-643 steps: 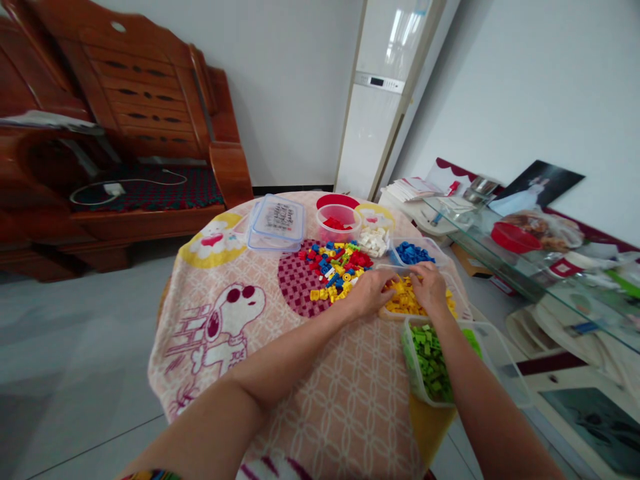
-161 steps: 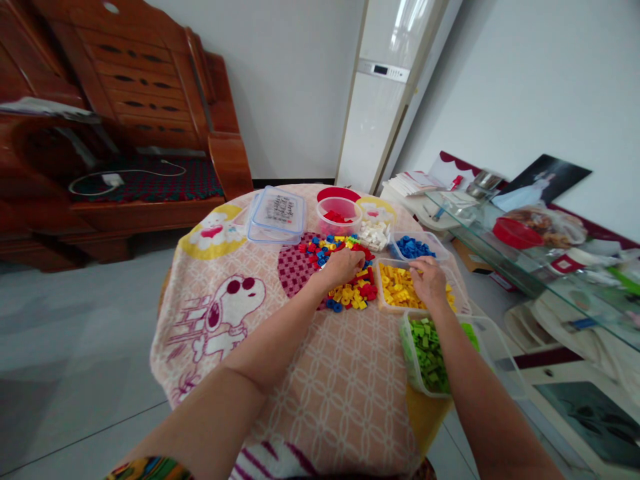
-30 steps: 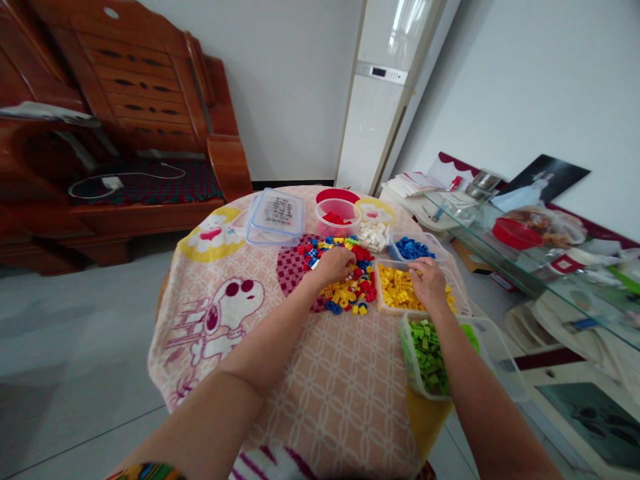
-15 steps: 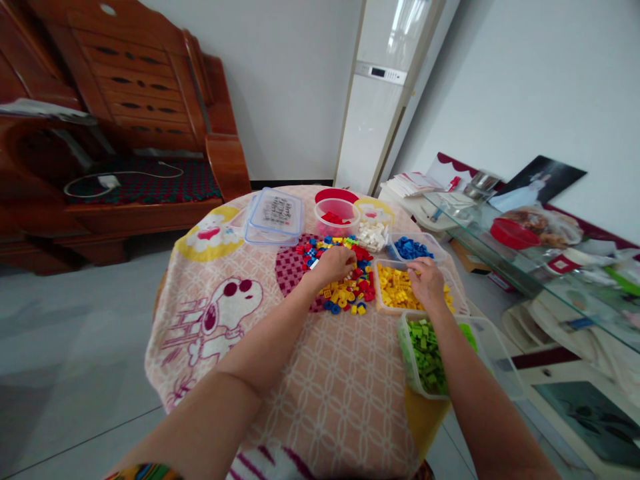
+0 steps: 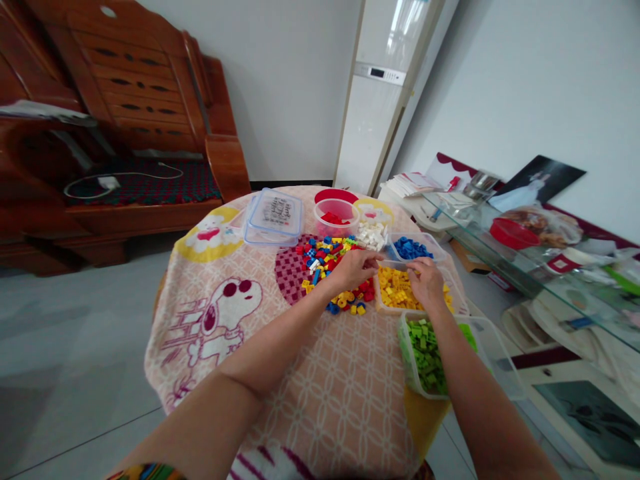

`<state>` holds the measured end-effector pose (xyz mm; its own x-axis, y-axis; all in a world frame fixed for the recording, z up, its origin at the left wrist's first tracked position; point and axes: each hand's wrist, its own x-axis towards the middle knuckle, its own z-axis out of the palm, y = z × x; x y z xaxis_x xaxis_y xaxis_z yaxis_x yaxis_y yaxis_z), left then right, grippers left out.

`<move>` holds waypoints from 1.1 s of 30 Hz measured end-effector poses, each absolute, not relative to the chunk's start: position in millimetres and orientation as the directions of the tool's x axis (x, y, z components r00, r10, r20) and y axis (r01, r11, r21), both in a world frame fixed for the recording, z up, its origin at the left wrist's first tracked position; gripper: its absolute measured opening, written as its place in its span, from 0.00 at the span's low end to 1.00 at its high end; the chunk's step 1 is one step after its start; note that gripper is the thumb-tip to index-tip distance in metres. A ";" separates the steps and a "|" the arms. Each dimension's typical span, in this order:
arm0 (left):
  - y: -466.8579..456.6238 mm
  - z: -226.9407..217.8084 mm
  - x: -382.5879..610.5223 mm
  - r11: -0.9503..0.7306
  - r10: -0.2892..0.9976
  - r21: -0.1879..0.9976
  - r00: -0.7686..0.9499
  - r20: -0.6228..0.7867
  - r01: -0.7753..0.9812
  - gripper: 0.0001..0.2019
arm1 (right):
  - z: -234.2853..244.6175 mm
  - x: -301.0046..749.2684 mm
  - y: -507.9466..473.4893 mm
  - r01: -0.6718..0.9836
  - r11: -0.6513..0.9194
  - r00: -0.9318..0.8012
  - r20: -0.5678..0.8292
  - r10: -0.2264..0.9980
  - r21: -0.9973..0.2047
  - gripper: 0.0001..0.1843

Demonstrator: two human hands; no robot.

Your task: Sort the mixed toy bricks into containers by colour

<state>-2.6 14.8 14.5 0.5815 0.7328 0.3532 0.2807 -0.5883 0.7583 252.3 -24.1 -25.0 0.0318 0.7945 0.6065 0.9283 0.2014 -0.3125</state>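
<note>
Our left hand [image 5: 356,267] is over the right side of the mixed bricks [image 5: 325,257], its fingers reaching towards the back left corner of the yellow bricks' box [image 5: 385,309]. They look loosely bent, but we cannot tell whether they pinch a piece. Our right hand [image 5: 427,281] hangs over the yellow bricks [image 5: 395,287] with its fingers curled near the far rim; whether they grip anything is hidden from us.

The containers crowd together, so we judge that a piece let go early could fall among the blue bricks [image 5: 410,248] just behind, or down beside a wall. The white bricks [image 5: 371,235] lie heaped on the cloth (nothing walls them in), and a knuckle swung back could scatter them into the mix. Our right forearm crosses above the green bricks [image 5: 425,353], whose box [image 5: 407,367] seems to sit at the edge of the counter [image 5: 325,393]; a dropped elbow might knock it off.
</note>
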 end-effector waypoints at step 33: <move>25.4 19.4 -16.8 -0.604 0.758 0.654 0.582 0.295 0.455 0.09 | -24.1 252.3 -23.8 0.930 0.176 0.048 0.581 0.813 -0.323 0.13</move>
